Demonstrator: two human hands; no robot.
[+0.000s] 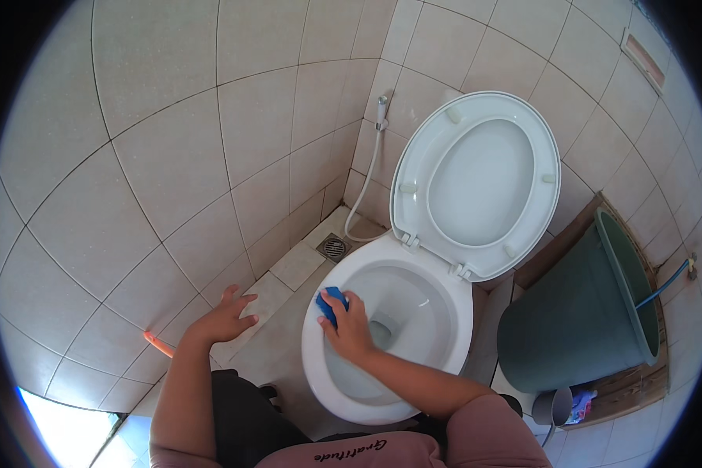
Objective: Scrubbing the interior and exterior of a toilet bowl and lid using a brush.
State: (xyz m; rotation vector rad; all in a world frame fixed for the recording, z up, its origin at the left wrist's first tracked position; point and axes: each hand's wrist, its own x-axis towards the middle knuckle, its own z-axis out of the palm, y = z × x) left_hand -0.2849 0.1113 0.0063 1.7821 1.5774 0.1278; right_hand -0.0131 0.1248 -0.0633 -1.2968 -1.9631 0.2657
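Observation:
A white toilet bowl (317, 357) stands before me, its seat and lid (412, 169) raised against the tiled wall. My right hand (348, 324) grips a blue sponge (332, 304) and presses it on the left part of the bowl's rim. Off to the left of the bowl, my left hand (229, 316) hangs over the floor near the wall, fingers spread, holding nothing. Water lies at the bottom of the bowl.
Behind the bowl, a bidet sprayer (381, 110) with a white hose hangs on the wall above a floor drain (334, 248). To the right stand a large green bin (561, 316), a grey dipper (551, 406) and a purple packet (581, 406). An orange handle (159, 344) shows at the left.

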